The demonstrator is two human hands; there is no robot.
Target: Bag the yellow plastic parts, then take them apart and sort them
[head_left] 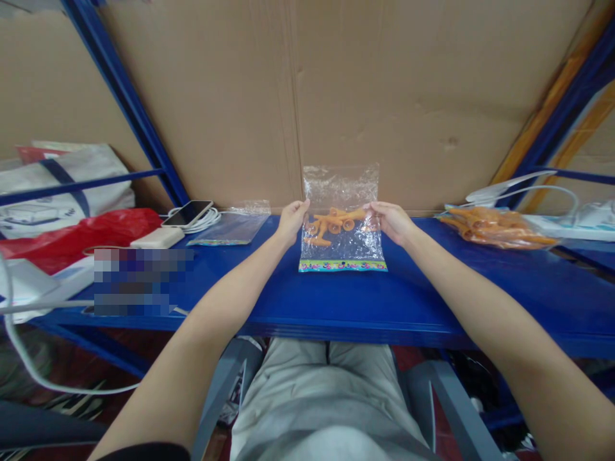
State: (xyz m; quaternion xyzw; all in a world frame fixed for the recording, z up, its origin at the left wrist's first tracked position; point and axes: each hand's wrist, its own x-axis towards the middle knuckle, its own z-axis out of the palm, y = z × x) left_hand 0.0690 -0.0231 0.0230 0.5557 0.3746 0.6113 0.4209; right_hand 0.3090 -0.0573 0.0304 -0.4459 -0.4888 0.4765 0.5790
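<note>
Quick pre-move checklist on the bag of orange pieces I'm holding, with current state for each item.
1. Left hand grips the clear bag at its left edge: ok.
2. Right hand grips its right edge: ok.
3. Orange pieces all inside the bag: ok.
4. Bag's patterned bottom strip rests on the blue shelf: ok.
5. Bag's top sealed: cannot tell.
6. Spare empty bag lies apart on the left, pile of orange pieces apart on the right: ok.

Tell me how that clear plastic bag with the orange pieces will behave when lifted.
The clear bag is thin, crinkled film, so probably floppy. The orange pieces are few and small, so likely light, and may slide towards the bottom. The left hand and right hand pinch its sides.
</note>
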